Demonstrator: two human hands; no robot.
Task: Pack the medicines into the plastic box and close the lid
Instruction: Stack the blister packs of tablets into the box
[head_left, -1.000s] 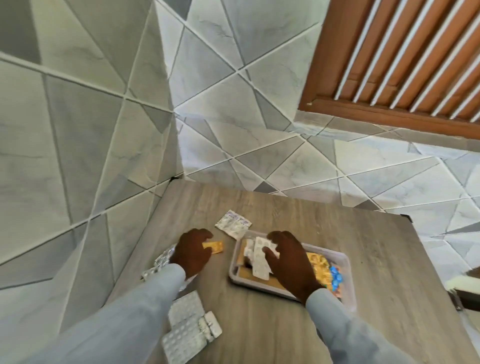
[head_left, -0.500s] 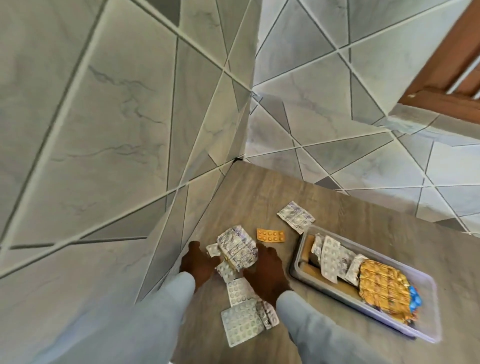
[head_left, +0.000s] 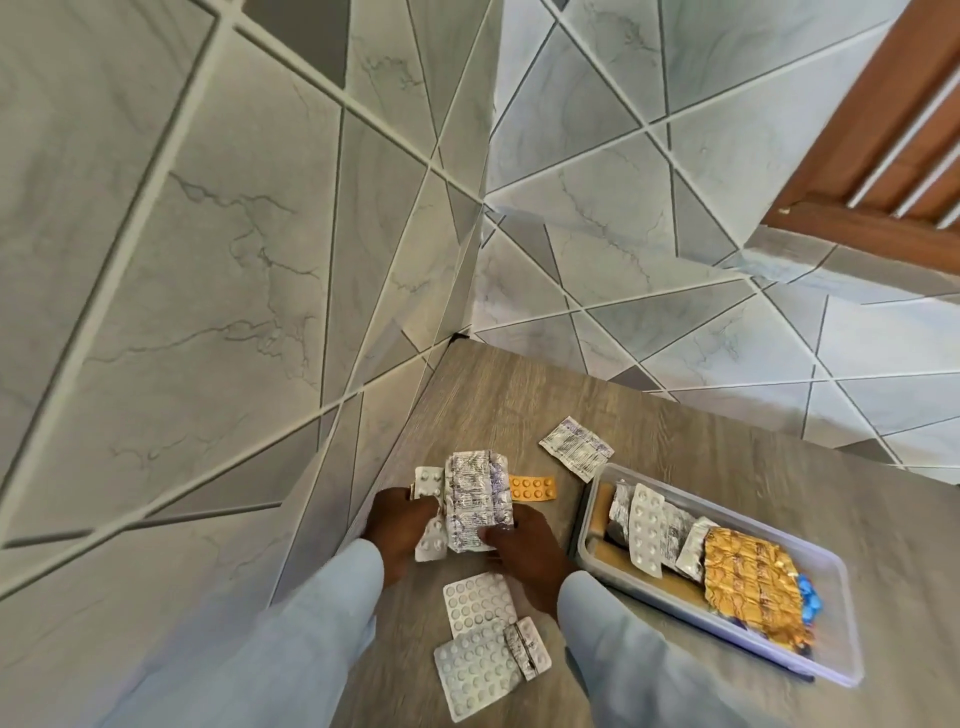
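Observation:
Both hands hold a stack of silver blister strips (head_left: 472, 499) just above the wooden table (head_left: 701, 441). My left hand (head_left: 397, 525) grips its left side and my right hand (head_left: 522, 545) pinches its lower right edge. An orange blister strip (head_left: 532, 488) lies behind the stack. A loose printed silver strip (head_left: 575, 453) lies further back. White tablet sheets (head_left: 480, 644) lie near my sleeves. The open clear plastic box (head_left: 831, 597) sits at the right, holding white strips, a gold foil pack (head_left: 748, 577) and blue pills (head_left: 810, 608). No lid is in view.
The table stands in a corner of tiled walls (head_left: 208, 260), with the left wall close beside my left hand. A brown wooden louvred frame (head_left: 883, 156) is at the upper right. Bare tabletop lies behind the box.
My right hand left the box and joined my left hand at the left pile. Together they gathered the silver strips into one stack. The view swung left.

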